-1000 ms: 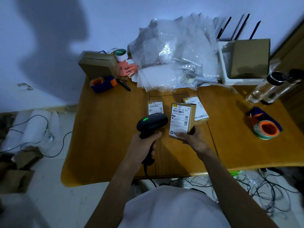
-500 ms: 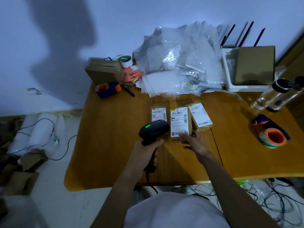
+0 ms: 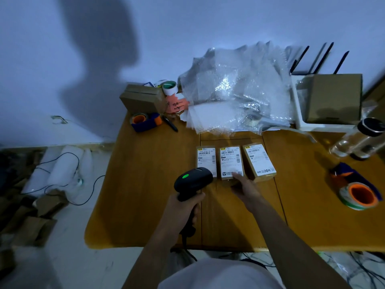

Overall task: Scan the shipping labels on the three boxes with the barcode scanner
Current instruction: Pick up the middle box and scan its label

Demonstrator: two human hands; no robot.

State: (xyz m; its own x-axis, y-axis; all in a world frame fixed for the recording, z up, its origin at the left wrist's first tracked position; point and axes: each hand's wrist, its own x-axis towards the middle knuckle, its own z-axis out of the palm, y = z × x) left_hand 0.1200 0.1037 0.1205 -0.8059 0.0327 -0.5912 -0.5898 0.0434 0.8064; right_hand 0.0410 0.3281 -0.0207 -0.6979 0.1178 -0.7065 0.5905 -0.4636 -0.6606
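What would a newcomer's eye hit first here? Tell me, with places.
First the three boxes in a row mid-table, white labels up: left box, middle box, right box. Just in front, the left hand grips a black scanner with a green light on top, and the right hand rests at the middle box's near edge. Behind, a heap of bubble wrap lies against the wall.

The scanner covers the near corner of the left box. Print on all three labels is too small to read. The right hand is blurred, its contact with the middle box unclear. The bottle at the tabletop's far right corner is smeared.
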